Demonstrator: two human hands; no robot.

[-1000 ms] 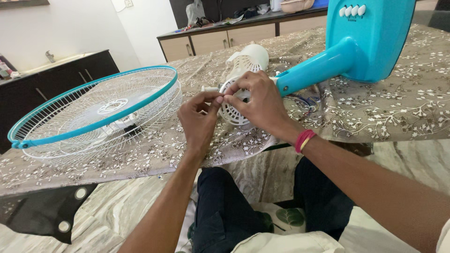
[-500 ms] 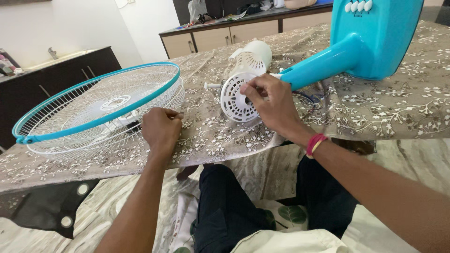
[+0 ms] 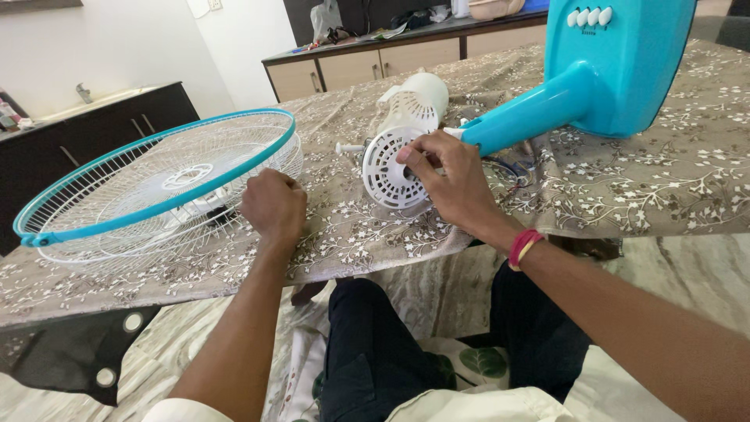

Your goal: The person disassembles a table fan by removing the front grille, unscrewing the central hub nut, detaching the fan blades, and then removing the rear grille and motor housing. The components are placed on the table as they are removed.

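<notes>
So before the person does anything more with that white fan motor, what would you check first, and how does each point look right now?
1. Right hand on the white motor housing: ok, its fingers touch the vented face.
2. Left hand out of the way: ok, closed in a fist on the floral tablecloth, beside the fan guard.
3. Anything held in the left fist: cannot tell.
4. Motor shaft unobstructed: ok, it sticks out sideways with nothing on it.
5. Loose wires behind the motor kept clear: cannot tell, partly hidden by the hand.
6. Blue fan stand steady: ok, it lies flat on the table.
</notes>
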